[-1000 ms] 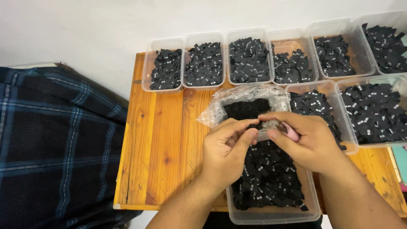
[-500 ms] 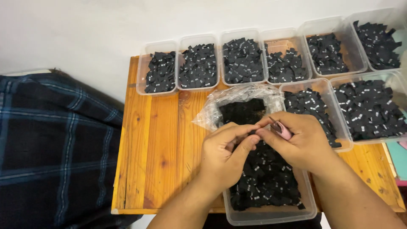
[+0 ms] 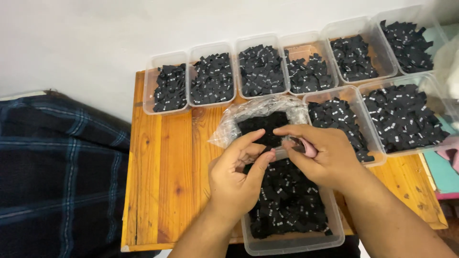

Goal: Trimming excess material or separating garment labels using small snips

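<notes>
Holding my hands together over the nearest tub [image 3: 334, 229] of small black tags, I have my left hand [image 3: 236, 177] curled with thumb and fingers pinched near my right fingertips; whether a tag sits between them I cannot tell. My right hand [image 3: 325, 155] is clenched around a pink tool [image 3: 310, 147], which peeks out by the thumb. Just behind my hands lies a clear plastic bag [image 3: 248, 114] with more black tags inside. Other tubs of the same tags line the back of the wooden table [image 3: 162, 181], beside a plaid cloth [image 3: 57, 177].
</notes>
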